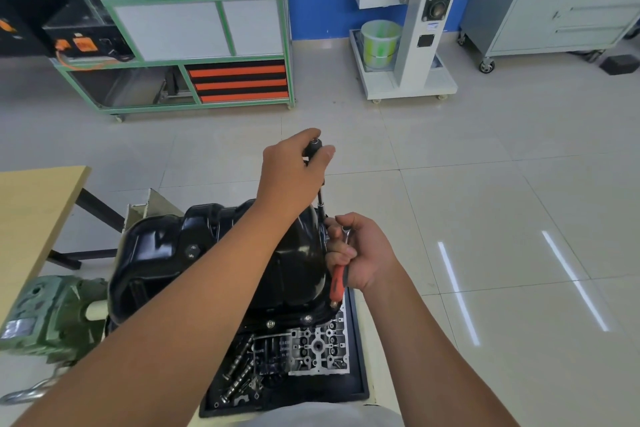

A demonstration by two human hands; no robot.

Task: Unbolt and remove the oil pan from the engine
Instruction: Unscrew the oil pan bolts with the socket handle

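The black oil pan [221,253] is seated on the engine above a black tray [360,374]. A black-handled driver [313,146] is gripped by the left hand [294,170], and a red-handled ratchet [338,279] is clasped by the right hand [363,253] at the pan's right edge.

A workshop — engine stand [412,28], wheeled tool cabinet [568,7], tiled floor [485,156].

At frame centre, the left hand [294,166] grips a black-handled driver [320,198]; the right hand [360,253] holds a red-handled ratchet [337,282] beside the black oil pan [166,253].
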